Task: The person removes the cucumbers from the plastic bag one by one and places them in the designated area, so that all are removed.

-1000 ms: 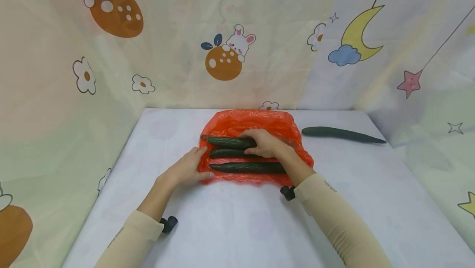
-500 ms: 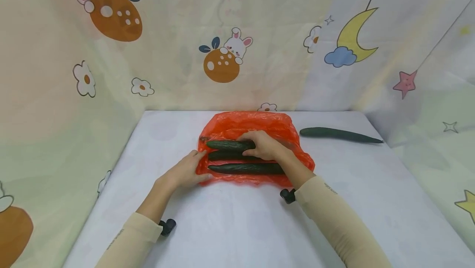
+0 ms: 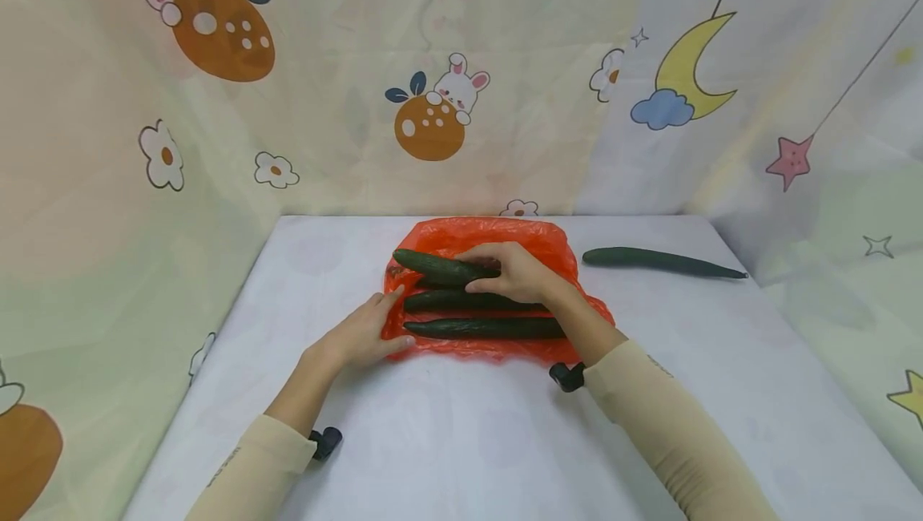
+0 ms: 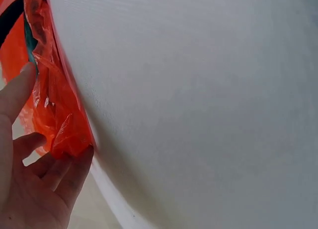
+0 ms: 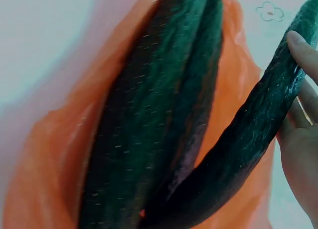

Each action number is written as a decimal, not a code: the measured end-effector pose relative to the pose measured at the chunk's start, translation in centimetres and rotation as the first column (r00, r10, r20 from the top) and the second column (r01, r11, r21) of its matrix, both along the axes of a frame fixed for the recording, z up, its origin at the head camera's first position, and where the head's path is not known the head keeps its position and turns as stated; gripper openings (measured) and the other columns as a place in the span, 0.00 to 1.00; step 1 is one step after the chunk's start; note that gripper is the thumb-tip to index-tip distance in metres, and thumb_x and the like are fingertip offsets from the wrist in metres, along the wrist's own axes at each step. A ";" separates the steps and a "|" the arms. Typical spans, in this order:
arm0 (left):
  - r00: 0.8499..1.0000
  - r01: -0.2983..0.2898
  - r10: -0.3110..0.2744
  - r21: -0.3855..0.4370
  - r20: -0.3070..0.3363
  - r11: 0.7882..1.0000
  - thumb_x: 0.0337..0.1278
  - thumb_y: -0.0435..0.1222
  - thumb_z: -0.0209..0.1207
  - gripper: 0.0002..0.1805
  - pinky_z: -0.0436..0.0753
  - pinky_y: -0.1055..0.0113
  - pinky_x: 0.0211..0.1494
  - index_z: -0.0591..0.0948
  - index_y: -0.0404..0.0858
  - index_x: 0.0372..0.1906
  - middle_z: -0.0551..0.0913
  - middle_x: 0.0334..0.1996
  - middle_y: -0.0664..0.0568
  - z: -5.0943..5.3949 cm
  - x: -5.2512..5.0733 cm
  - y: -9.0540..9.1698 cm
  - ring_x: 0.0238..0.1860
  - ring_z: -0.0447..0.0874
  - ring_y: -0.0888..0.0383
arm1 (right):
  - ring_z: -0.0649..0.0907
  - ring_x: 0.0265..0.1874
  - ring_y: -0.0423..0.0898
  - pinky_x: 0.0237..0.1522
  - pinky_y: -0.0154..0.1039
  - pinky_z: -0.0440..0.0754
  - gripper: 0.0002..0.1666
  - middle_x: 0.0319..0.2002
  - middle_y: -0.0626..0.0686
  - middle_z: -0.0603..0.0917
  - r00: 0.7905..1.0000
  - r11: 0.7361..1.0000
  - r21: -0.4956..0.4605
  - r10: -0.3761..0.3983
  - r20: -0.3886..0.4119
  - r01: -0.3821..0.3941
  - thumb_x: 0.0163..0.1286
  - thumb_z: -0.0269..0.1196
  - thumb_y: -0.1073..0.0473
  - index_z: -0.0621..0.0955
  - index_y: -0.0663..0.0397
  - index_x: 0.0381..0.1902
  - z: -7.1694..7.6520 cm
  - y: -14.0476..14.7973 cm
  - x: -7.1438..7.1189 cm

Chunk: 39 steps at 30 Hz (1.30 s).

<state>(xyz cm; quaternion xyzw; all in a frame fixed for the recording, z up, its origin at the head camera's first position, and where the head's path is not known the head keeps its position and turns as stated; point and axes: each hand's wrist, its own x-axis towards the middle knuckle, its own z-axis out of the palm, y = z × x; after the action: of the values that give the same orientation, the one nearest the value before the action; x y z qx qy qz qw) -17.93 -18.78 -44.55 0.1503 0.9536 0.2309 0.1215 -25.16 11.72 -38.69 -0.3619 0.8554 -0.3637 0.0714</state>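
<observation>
One printed cloth backdrop point(image 3: 332, 48), with rabbits, oranges, flowers and a moon, standing behind and at both sides. One white counter point(image 3: 440, 441). One red plastic bag point(image 3: 497, 231), spread flat near the counter's back edge. Two beige sleeves point(image 3: 671, 425), reaching in from the front. Four long green cucumbers: a lone cucumber point(image 3: 659, 261) on the bare counter, right of the bag; a front cucumber point(image 3: 479, 329) and a middle cucumber point(image 3: 461, 301) lying side by side on the bag; a back cucumber point(image 3: 436, 267) tilted, left end raised. Two bare hands: the right hand point(image 3: 513, 274), its grip closed around the back cucumber; the left hand point(image 3: 364, 333), fingers and thumb spread, touching the bag's left edge.
</observation>
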 end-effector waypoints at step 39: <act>1.000 0.026 -0.026 -0.066 -0.007 0.997 0.60 0.52 0.70 0.53 0.69 0.39 0.73 0.55 0.43 0.83 0.64 0.75 0.38 -0.2 0.1 0.5 0.74 0.64 0.39 | 0.86 0.53 0.53 0.53 0.45 0.87 0.30 0.56 0.54 0.86 0.987 0.709 -0.687 0.123 -0.106 -0.162 0.69 0.70 0.62 0.78 0.61 0.67 9.2 2.1 3.2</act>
<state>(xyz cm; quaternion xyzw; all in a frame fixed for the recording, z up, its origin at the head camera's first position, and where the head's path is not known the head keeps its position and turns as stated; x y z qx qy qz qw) -17.80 -18.25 -44.73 0.1596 0.9591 0.1970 0.1257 -21.99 13.87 -29.48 -0.4366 0.6284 -0.6407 -0.0634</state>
